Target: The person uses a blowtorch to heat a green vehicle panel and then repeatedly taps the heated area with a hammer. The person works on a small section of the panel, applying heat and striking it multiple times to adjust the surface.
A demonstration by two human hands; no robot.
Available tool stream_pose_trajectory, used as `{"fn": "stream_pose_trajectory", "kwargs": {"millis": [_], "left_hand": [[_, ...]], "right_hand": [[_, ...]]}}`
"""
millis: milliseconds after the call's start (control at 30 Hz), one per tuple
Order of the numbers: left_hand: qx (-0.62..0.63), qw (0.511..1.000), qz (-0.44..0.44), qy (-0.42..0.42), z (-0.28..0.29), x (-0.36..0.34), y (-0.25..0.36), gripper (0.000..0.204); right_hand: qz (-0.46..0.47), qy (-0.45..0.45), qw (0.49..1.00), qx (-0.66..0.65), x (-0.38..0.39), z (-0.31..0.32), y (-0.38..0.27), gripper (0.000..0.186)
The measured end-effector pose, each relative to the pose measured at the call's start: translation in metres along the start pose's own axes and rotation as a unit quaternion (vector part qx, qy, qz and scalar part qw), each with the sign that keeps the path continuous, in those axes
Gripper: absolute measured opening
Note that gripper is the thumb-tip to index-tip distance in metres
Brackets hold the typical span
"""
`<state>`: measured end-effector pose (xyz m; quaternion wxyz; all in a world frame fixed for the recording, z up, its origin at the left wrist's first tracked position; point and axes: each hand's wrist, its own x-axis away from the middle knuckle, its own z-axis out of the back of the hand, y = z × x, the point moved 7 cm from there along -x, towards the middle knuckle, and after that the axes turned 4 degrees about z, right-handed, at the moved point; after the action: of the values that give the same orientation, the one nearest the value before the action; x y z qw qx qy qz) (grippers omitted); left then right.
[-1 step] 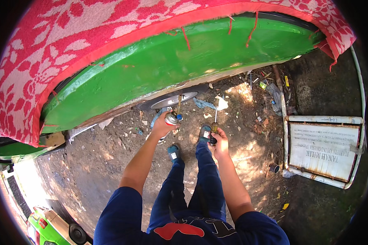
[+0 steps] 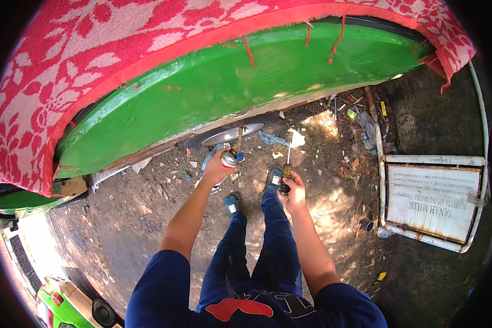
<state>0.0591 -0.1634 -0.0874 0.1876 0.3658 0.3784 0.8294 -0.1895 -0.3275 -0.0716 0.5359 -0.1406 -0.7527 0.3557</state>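
My left hand (image 2: 217,170) is closed around a spray can (image 2: 230,159) with a red and white top end. Right beside the can are a small blue piece and a thin brownish stick-like thing (image 2: 240,136); whether my fingers hold these too I cannot tell. In my right hand (image 2: 296,191) is a screwdriver (image 2: 287,171) with a yellowish and black handle, its shaft pointing away from me. The shaft's far end overlaps a pale scrap (image 2: 297,138) in view. Both hands are apart, above the ground and in front of a green car body (image 2: 246,82).
A red and white patterned cloth (image 2: 109,60) drapes over the car. Below the green panel a wheel (image 2: 224,136) shows, with a blue rag (image 2: 270,139) near it. A framed white sign (image 2: 433,199) lies at right. Litter covers the dirt. Another green vehicle (image 2: 52,303) stands lower left.
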Motion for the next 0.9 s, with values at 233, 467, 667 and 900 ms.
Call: {"fn": "stream_pose_trajectory", "kwargs": {"millis": [233, 467, 667, 900], "left_hand": [[0.006, 1.000, 0.009, -0.002, 0.003, -0.003, 0.000, 0.086], [-0.008, 1.000, 0.007, 0.010, 0.007, -0.006, -0.015, 0.086], [-0.011, 1.000, -0.003, 0.014, 0.010, -0.003, -0.008, 0.084], [0.006, 1.000, 0.000, 0.004, 0.009, -0.003, -0.017, 0.085]], "right_hand": [[0.002, 0.003, 1.000, -0.006, -0.006, -0.002, 0.000, 0.033], [-0.003, -0.004, 1.000, -0.001, -0.006, -0.009, 0.001, 0.033], [-0.002, -0.017, 1.000, 0.002, -0.005, -0.010, 0.001, 0.034], [-0.002, -0.011, 1.000, -0.009, -0.005, -0.012, 0.002, 0.031]]}}
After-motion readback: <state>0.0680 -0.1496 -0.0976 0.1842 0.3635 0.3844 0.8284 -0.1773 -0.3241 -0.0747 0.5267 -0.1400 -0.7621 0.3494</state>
